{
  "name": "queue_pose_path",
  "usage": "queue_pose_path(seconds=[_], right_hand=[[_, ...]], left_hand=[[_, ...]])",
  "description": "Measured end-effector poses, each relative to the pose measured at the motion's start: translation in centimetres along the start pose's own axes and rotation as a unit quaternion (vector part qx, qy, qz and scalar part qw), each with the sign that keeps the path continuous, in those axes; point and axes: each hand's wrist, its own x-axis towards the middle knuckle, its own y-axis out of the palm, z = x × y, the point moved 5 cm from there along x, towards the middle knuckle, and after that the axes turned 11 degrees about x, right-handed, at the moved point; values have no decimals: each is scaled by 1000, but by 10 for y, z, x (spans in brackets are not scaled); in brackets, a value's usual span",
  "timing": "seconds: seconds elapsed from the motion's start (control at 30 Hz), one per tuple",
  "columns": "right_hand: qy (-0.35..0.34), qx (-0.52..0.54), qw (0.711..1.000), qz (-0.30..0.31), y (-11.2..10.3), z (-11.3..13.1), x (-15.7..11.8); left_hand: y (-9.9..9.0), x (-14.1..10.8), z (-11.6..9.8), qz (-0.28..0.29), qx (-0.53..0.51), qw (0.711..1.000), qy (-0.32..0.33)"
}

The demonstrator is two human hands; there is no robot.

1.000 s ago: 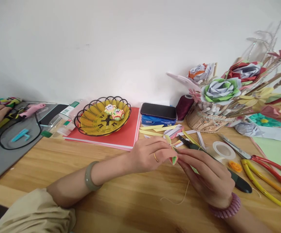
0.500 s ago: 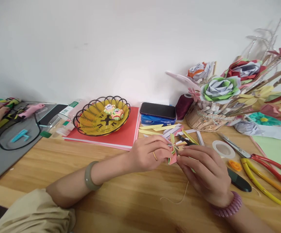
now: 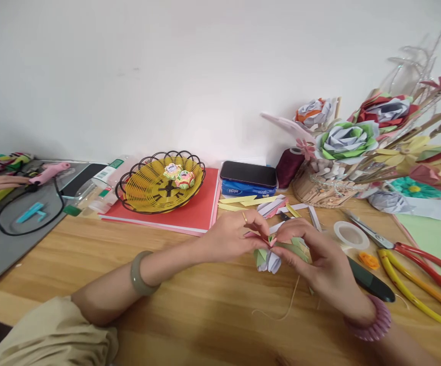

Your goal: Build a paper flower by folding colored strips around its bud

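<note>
Between my two hands is a folded paper piece [image 3: 269, 260] in green, white and pink, partly covered by my fingers. My left hand [image 3: 235, 235], with a ring on one finger, pinches its upper left side. On the other side, the thumb and fingers of my right hand [image 3: 321, 256] close on it. A thin thread [image 3: 292, 300] hangs down and curls on the table below. Just behind my hands lie loose paper strips [image 3: 271, 206]. A dark-handled craft knife [image 3: 373, 282] lies partly behind my right hand.
A yellow basket [image 3: 147, 190] with paper balls rests on red paper [image 3: 205, 203]. A phone [image 3: 248, 174] lies on a blue pack. To the right are tape [image 3: 351, 235], scissors [image 3: 414, 254] and paper flowers [image 3: 348, 140]. Another person's hand [image 3: 2, 185] is at far left near a pink glue gun [image 3: 50, 173].
My hands have turned the paper piece, so its green and white parts now face down toward me. My right hand has rotated. The other person's hand has reached toward the glue gun.
</note>
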Motion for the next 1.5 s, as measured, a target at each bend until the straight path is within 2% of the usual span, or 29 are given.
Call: queue_pose_path(seconds=[0.1, 0.17, 0.23, 0.37, 0.47, 0.6, 0.83, 1.13, 1.33, 1.5], right_hand=[[84, 66, 994, 14, 3, -10, 0], [134, 119, 984, 26, 6, -14, 0], [179, 164, 969, 42, 8, -16, 0], [238, 245, 937, 80, 10, -20, -2], [268, 308, 910, 71, 10, -25, -4], [307, 312, 898, 43, 11, -29, -4], [366, 362, 855, 61, 20, -35, -8], [390, 347, 852, 41, 22, -36, -9], [394, 308, 866, 28, 21, -36, -7], [394, 285, 872, 53, 22, -37, -8]], left_hand=[[8, -1, 14, 42, -157, 975, -151], [11, -2, 19, 61, -205, 957, -196], [13, -2, 23, 84, -225, 947, -214], [12, -1, 26, 121, -253, 936, -214], [10, -2, 26, 131, -257, 932, -221], [10, -2, 25, 148, -266, 927, -221], [8, -2, 28, 144, -243, 936, -209], [9, -3, 26, 149, -233, 938, -209], [9, -4, 27, 150, -178, 949, -212], [9, -5, 25, 160, -136, 950, -230]])
